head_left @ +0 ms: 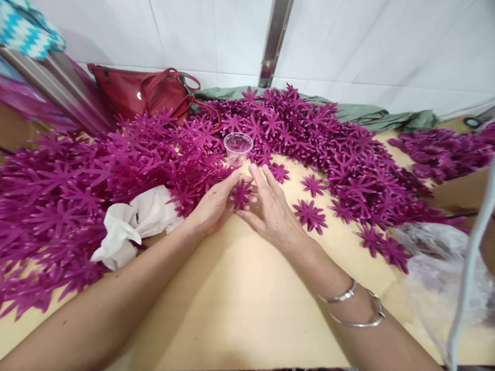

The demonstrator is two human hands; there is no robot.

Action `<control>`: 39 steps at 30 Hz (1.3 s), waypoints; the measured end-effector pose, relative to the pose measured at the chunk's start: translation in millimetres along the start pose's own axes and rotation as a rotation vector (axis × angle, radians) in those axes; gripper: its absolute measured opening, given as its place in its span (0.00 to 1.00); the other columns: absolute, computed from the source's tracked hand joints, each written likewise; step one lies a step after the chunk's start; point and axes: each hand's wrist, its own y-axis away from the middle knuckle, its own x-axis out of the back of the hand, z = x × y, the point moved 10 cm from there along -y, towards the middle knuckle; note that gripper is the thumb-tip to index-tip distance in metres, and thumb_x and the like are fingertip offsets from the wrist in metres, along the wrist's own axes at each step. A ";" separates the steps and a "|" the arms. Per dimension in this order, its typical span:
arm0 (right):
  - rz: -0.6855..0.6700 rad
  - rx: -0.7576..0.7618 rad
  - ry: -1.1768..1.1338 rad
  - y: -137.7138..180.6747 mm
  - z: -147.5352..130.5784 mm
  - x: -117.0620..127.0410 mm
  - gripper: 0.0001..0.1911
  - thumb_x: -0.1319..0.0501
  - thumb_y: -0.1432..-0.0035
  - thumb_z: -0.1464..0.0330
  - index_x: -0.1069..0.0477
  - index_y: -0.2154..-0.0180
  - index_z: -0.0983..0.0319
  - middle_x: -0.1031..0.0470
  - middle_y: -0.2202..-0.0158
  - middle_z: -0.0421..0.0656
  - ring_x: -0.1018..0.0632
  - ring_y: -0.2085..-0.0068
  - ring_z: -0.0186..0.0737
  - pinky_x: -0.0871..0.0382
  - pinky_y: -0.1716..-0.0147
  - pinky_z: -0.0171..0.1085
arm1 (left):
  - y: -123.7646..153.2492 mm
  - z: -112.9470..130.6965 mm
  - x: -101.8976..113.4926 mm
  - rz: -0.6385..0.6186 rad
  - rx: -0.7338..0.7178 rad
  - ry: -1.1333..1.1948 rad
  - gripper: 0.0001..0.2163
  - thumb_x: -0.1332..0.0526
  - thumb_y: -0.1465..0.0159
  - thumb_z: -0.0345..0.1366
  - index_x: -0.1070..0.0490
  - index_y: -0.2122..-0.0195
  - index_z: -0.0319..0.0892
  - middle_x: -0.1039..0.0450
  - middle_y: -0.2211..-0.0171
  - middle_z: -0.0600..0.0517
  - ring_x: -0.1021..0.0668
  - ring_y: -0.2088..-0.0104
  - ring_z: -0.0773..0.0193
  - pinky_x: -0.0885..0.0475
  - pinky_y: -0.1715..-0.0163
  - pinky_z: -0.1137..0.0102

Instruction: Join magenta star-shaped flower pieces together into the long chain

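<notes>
Left hand and right hand are curving around one magenta flower-shaped piece; which is gripping, I can't tell! A clear plastic cup is standing just beyond.

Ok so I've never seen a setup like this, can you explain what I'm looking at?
There's no machine here: these are a person's own left hand and right hand, seen from a camera worn on their head, looking forward and down. On the pale table lie heaps of purple flower-shaped pieces, with a crumpled white tissue, a clear cup and a red bag around them. One purple piece is between the two hands, at the fingers; which hand grips it isn't clear.
</notes>
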 end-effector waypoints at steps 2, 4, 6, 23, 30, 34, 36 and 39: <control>0.028 0.048 0.001 -0.1 -2.3 2.9 0.58 0.31 0.37 0.56 0.70 0.24 0.56 0.53 0.23 0.54 0.54 0.22 0.59 0.48 0.27 0.63 | 0.4 1.9 5.0 0.045 0.005 0.030 0.19 0.32 0.35 0.51 0.22 0.55 0.37 0.21 0.66 0.50 0.22 0.71 0.69 0.29 0.74 0.76; 0.054 0.088 0.004 0.3 -4.0 5.4 0.60 0.31 0.39 0.53 0.70 0.24 0.56 0.53 0.22 0.55 0.53 0.22 0.59 0.50 0.27 0.64 | 0.7 3.8 7.0 0.064 0.008 0.064 0.19 0.30 0.36 0.50 0.23 0.58 0.37 0.25 0.69 0.52 0.26 0.75 0.73 0.35 0.79 0.79; 0.068 0.106 0.004 0.8 -4.4 6.4 0.60 0.31 0.39 0.52 0.70 0.24 0.57 0.54 0.23 0.56 0.52 0.23 0.60 0.51 0.27 0.64 | 1.3 5.6 6.8 0.071 0.001 0.091 0.18 0.28 0.38 0.48 0.24 0.62 0.36 0.31 0.74 0.56 0.34 0.79 0.78 0.41 0.82 0.82; 0.069 0.126 -0.031 1.0 -8.2 5.5 0.55 0.33 0.36 0.52 0.66 0.24 0.56 0.51 0.23 0.56 0.50 0.23 0.57 0.49 0.27 0.64 | 7.2 -5.1 7.3 0.152 0.066 0.124 0.10 0.31 0.36 0.28 0.20 0.54 0.41 0.17 0.57 0.49 0.17 0.65 0.70 0.22 0.66 0.79; 0.050 0.122 -0.031 0.3 -12.4 7.6 0.53 0.33 0.36 0.54 0.63 0.24 0.57 0.50 0.24 0.58 0.48 0.23 0.57 0.48 0.27 0.62 | 6.3 3.1 -1.4 0.072 -0.015 0.181 0.16 0.32 0.34 0.49 0.22 0.59 0.39 0.46 0.81 0.64 0.49 0.86 0.79 0.45 0.86 0.81; 0.037 0.141 -0.037 -0.1 -15.0 7.8 0.56 0.32 0.38 0.53 0.65 0.23 0.56 0.52 0.23 0.57 0.49 0.23 0.59 0.48 0.28 0.64 | 8.3 -2.2 -5.5 0.037 0.066 0.223 0.24 0.42 0.33 0.60 0.26 0.62 0.41 0.47 0.78 0.60 0.43 0.83 0.73 0.40 0.83 0.76; 0.024 0.135 -0.038 0.0 -14.9 7.1 0.56 0.31 0.38 0.55 0.63 0.24 0.56 0.52 0.23 0.57 0.49 0.23 0.58 0.48 0.28 0.64 | 8.5 -6.5 -8.9 -0.013 0.095 0.252 0.16 0.43 0.32 0.50 0.27 0.62 0.42 0.41 0.74 0.56 0.36 0.79 0.70 0.34 0.78 0.74; 0.033 0.117 -0.024 1.0 -13.0 8.5 0.50 0.30 0.38 0.63 0.56 0.24 0.55 0.52 0.23 0.56 0.50 0.23 0.57 0.46 0.28 0.63 | 8.0 -14.3 -14.4 -0.084 0.118 0.272 0.05 0.41 0.38 0.37 0.29 0.66 0.42 0.36 0.70 0.53 0.31 0.73 0.68 0.32 0.74 0.73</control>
